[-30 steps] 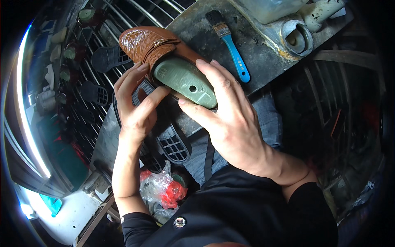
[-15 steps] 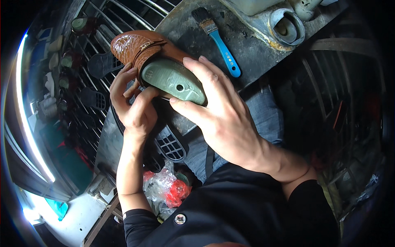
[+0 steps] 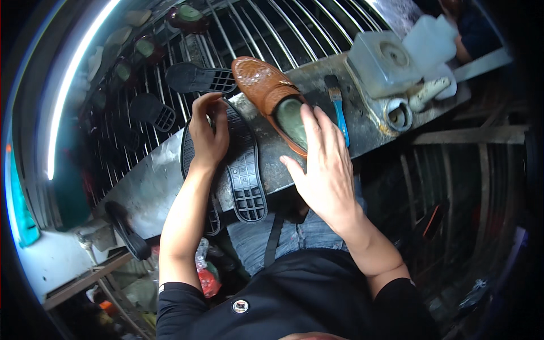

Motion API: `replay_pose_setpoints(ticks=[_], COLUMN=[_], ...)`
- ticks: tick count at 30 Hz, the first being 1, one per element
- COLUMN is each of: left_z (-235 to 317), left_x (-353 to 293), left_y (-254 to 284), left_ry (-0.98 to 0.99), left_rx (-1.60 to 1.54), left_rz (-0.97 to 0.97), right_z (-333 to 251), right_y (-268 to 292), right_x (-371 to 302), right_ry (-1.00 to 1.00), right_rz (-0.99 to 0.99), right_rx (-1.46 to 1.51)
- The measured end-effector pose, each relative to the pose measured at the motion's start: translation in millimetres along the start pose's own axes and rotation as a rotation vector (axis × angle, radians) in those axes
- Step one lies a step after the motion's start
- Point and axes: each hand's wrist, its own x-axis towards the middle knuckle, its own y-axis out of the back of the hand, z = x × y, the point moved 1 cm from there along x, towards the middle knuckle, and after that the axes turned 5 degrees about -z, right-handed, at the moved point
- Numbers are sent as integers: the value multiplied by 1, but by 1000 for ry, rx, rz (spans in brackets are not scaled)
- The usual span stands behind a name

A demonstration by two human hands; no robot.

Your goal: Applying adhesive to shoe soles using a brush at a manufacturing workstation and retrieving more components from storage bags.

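A brown leather shoe (image 3: pixel 262 85) with a green shoe last (image 3: pixel 291 119) inside it rests on the dark workbench, its toe pointing to the far left. My right hand (image 3: pixel 327 167) lies over the shoe's heel end with fingers stretched and thumb apart; it grips nothing, and whether the fingertips touch the last is unclear. Over to the left, my left hand (image 3: pixel 208 133) hovers at the black shoe soles (image 3: pixel 245 170), its fingers loosely bent with a gap to the thumb. Nothing shows in it. The hand and forearm hide part of the soles.
A blue-handled brush (image 3: pixel 339 116) lies right of the shoe. Beyond it stand a cloudy plastic container (image 3: pixel 381 62) and a crusted round pot (image 3: pixel 398 115). More black soles (image 3: pixel 198 77) and dark shoes (image 3: pixel 188 18) sit on the metal bar rack (image 3: pixel 272 34). The workbench (image 3: pixel 153 175) edge runs before me.
The shoe has gone from both hands down onto the bench. My left hand has let go and moved left to the soles; my right hand has opened. The view has shifted, showing more bench.
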Motion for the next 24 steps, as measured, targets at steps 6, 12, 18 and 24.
replay_pose_setpoints(ticks=[6, 12, 18, 24], left_z=[1, 5, -4, -5], left_x=[5, 12, 9, 6], left_y=[3, 0, 3, 7], left_ry=[195, 128, 49, 8], left_rx=[-3, -1, 70, 66], left_rz=[-84, -83, -109, -155], right_z=[3, 51, 56, 58], right_y=[-5, 28, -11, -91], right_x=[37, 79, 239, 429], right_ry=[-135, -260, -82, -17], right_rz=[-128, -176, -213, -89], right_rx=[-195, 537, 343, -283])
